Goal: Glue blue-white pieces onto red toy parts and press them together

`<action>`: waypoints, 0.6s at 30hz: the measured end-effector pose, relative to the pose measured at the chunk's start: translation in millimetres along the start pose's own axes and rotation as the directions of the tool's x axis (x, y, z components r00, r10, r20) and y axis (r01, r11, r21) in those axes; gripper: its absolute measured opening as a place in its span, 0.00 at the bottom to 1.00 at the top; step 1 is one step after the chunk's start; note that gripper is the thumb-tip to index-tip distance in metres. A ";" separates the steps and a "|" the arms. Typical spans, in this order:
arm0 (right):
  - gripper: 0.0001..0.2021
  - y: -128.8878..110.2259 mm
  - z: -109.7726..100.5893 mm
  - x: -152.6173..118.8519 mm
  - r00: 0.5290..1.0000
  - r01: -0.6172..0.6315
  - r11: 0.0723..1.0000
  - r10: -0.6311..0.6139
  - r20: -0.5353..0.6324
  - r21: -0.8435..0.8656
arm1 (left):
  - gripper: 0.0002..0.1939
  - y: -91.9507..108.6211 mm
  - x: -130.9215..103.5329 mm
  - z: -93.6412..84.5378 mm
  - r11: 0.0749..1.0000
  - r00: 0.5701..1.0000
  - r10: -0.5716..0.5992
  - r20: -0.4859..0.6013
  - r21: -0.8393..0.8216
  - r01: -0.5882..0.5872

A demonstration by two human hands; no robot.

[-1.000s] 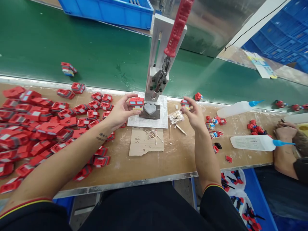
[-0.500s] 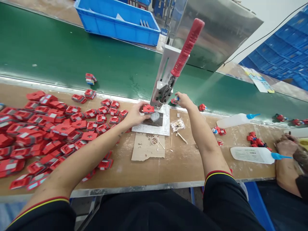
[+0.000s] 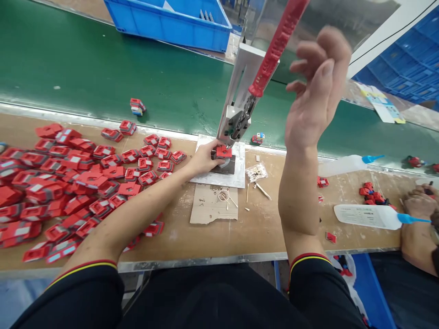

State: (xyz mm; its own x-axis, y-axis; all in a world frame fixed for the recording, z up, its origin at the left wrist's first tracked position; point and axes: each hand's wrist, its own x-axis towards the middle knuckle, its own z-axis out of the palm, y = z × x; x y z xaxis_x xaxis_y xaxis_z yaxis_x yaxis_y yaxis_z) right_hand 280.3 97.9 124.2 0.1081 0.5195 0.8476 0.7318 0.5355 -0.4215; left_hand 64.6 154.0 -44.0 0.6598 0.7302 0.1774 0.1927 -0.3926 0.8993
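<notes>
My left hand (image 3: 207,157) pinches a red plastic part (image 3: 223,152) and holds it over the grey block on the dark base of the hand press (image 3: 236,116). Raised in the air to the right of the press, my right hand (image 3: 317,87) is empty, its fingers apart and somewhat blurred. It is beside the red lever handle (image 3: 279,48) but apart from it. A small red, white and blue piece (image 3: 258,138) rests on the green belt behind the press.
Many red and grey parts (image 3: 82,178) cover the left of the table. Cotton swabs (image 3: 256,172) and torn cardboard (image 3: 214,205) lie before the press. White bottles (image 3: 366,216) are at right, near a co-worker's hand (image 3: 420,201). A blue crate (image 3: 171,27) stands beyond the green belt (image 3: 85,68).
My right hand has let go of the small piece on the belt and risen toward the lever. My left hand has shifted the red part onto the grey block under the press.
</notes>
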 end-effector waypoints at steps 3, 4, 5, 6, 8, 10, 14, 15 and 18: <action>0.25 -44.8 13.9 27.6 0.984 0.159 0.966 -0.172 0.046 0.203 | 0.22 -1.9 -0.5 2.1 1.000 1.000 0.001 -0.013 -0.008 -0.001; 0.24 -50.6 17.6 33.6 0.980 0.172 0.956 -0.190 0.057 0.238 | 0.23 -2.2 -0.6 2.6 1.000 1.000 0.000 -0.016 -0.006 0.000; 0.24 -53.1 20.3 37.7 0.981 0.166 0.953 -0.185 0.055 0.252 | 0.23 -2.3 -0.6 3.0 1.000 1.000 -0.003 -0.017 -0.002 0.003; 0.26 -53.5 21.8 39.8 0.986 0.139 0.958 -0.158 0.056 0.250 | 0.23 -2.4 -0.6 3.2 1.000 1.000 -0.004 -0.015 -0.001 0.004; 0.29 -52.7 21.3 38.1 0.995 0.065 0.974 -0.080 0.060 0.219 | 0.24 -2.4 -0.5 3.5 1.000 1.000 -0.002 -0.008 -0.007 0.002; 0.28 -56.1 16.3 28.5 0.996 0.057 0.981 -0.069 0.056 0.187 | 0.23 -2.3 -0.5 3.5 1.000 1.000 0.010 -0.005 -0.025 -0.010; 0.21 -77.5 0.7 -9.4 0.984 0.141 0.982 -0.153 0.091 0.128 | 0.22 -1.8 -1.0 3.7 0.998 0.999 0.033 -0.004 -0.044 -0.033; 0.24 -82.8 -2.7 -21.2 0.980 0.153 0.982 -0.165 0.108 0.109 | 0.22 -1.6 -1.1 3.8 0.998 0.999 0.037 -0.003 -0.045 -0.037; 0.33 -90.7 -8.6 -56.1 0.978 0.162 0.986 -0.166 0.129 0.043 | 0.23 -1.3 -1.3 4.0 0.998 0.999 0.048 0.003 -0.051 -0.047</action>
State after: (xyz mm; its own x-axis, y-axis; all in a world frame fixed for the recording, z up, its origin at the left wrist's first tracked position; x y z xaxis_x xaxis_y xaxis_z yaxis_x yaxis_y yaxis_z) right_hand 213.7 14.5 117.7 -0.1026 0.5044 0.8574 0.7099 0.6409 -0.2920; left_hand 66.4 151.3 -47.0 0.6704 0.7090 0.2189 0.1239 -0.3978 0.9091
